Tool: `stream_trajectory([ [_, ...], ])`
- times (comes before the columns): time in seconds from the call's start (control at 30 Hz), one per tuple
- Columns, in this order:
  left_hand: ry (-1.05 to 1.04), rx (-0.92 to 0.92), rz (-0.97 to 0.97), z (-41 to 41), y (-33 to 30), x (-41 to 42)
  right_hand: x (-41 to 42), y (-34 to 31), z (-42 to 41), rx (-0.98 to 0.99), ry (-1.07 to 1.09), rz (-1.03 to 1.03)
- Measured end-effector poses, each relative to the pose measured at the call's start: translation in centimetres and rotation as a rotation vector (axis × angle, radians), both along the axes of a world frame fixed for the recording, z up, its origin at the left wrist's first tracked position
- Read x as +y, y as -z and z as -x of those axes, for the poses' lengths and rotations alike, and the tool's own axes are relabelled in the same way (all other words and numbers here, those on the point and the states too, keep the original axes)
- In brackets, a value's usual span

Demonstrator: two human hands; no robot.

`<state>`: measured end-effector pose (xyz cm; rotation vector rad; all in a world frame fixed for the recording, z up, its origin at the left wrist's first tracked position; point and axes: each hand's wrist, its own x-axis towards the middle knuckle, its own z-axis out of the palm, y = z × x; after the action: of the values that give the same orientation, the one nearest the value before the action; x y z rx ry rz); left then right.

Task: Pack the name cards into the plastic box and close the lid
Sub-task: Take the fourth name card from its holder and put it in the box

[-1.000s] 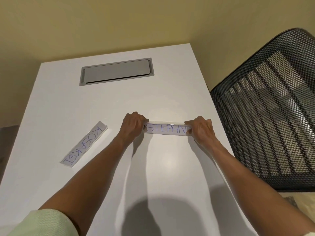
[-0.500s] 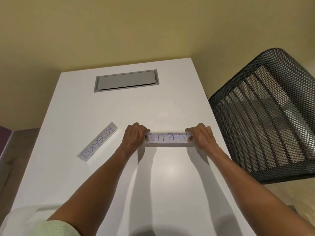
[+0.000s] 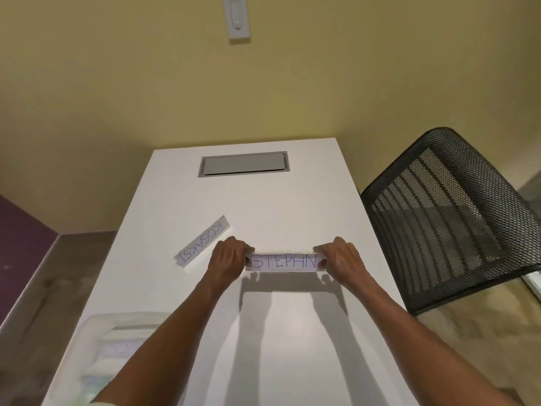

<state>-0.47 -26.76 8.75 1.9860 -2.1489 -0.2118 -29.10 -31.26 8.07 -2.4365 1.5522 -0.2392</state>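
Note:
A long name card reading STEPHN [image 3: 285,261] is held above the white table [image 3: 292,206], casting a shadow below it. My left hand [image 3: 229,256] grips its left end and my right hand [image 3: 341,256] grips its right end. A second name card reading KOSAKSI [image 3: 202,242] lies flat and slanted on the table, just left of my left hand. The clear plastic box [image 3: 96,356] sits at the near left corner, partly hidden by my left forearm; something white with faint writing lies inside it.
A grey cable hatch [image 3: 244,164] is set into the far end of the table. A black mesh chair [image 3: 450,218] stands close to the table's right edge. A yellow wall with a white switch [image 3: 236,17] rises behind.
Both hands have lifted the STEPHN card off the table, its shadow now separate below. The view has tilted, bringing the plastic box and wall switch into sight.

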Motion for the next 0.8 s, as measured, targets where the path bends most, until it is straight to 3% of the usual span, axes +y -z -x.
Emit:
stream_trajectory([
  [0.33,-0.053,0.006,0.030,-3.5,-3.1,8.3,7.8,-2.2,-3.3,-0.073,-0.108,0.158],
  [0.8,-0.129,0.064,0.028,-8.9,-3.7,16.5,14.9,-3.2,-8.9,-0.154,-0.157,0.165],
])
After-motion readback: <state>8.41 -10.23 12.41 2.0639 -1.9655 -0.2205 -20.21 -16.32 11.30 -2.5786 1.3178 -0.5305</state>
